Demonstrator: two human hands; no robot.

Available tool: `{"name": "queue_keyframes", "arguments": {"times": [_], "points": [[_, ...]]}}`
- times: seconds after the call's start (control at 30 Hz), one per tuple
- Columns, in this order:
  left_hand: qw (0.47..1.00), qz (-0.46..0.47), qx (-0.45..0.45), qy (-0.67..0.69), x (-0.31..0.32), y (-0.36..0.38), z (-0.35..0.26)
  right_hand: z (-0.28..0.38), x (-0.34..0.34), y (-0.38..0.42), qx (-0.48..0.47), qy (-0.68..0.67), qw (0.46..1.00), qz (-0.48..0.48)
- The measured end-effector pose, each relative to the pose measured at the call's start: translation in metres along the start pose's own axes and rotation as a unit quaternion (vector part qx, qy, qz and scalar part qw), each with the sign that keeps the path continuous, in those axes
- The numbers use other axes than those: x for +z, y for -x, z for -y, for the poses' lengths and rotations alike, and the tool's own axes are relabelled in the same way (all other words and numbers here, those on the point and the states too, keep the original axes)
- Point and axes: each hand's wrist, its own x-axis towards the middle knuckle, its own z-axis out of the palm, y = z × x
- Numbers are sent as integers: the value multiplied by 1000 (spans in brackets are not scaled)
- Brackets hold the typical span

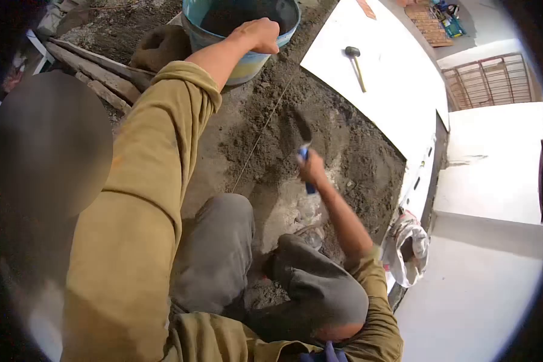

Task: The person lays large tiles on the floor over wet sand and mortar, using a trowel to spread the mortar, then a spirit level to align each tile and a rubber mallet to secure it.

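Observation:
My left hand (259, 35) is closed over the near rim of a blue-green bucket (247, 69), which stands at the top of the view with dark grey material inside. My right hand (312, 169) is wrapped round the blue handle of a trowel (304, 128). The trowel's blade, blurred by motion, points away from me over damp grey mortar (338, 130). A thin string (263, 128) runs across this mortar, left of the trowel. Both my bent knees show just below.
A large white tile (398, 78) borders the mortar on the right, with a black-headed mallet (356, 60) on it. A white sack (411, 250) stands by the wall. Wooden planks (96, 69) lie at the upper left. A blurred round shape (53, 145) fills the left side.

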Motion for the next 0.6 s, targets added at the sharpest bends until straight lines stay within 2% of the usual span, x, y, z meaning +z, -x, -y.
{"name": "queue_keyframes", "arguments": {"times": [0.03, 0.07, 0.1, 0.17, 0.23, 0.3, 0.37, 0.4, 0.43, 0.5, 0.53, 0.6], "points": [[1000, 17, 1, -10, 0, 2, -1, -22, 9, -31, -35, 96, 994, -46], [999, 17, 16, -27, 5, -1, 4, -23, 5, -50, -24, 74, 996, -42], [999, 29, 20, -36, 8, -2, 7, -30, 9, -69, 37, 46, 998, -10], [998, 29, 37, -36, 10, -6, 13, -8, 17, -52, 7, 116, 993, -21], [997, 36, 62, -39, 6, -3, 11, 9, 30, -11, 17, 120, 992, 31], [996, 29, 80, -26, 5, -6, 12, 14, 43, 35, 12, 89, 992, 85], [994, 77, 66, -38, -5, -6, 4, 16, 42, 78, -9, 77, 988, 135], [995, 62, 58, -43, 5, -7, 12, 19, 36, 93, -9, 58, 983, 175], [986, 92, 86, -108, 6, -12, 22, 17, 30, 104, 1, 38, 979, 202], [991, 72, 87, -67, 8, -7, 30, 1, 26, 132, 0, -29, 990, 138], [990, 118, 83, 2, 3, -10, 28, -3, 15, 143, 61, -21, 993, 102], [989, 143, 42, 24, 1, -10, 22, -35, -13, 170, 157, -31, 986, 36]]}}
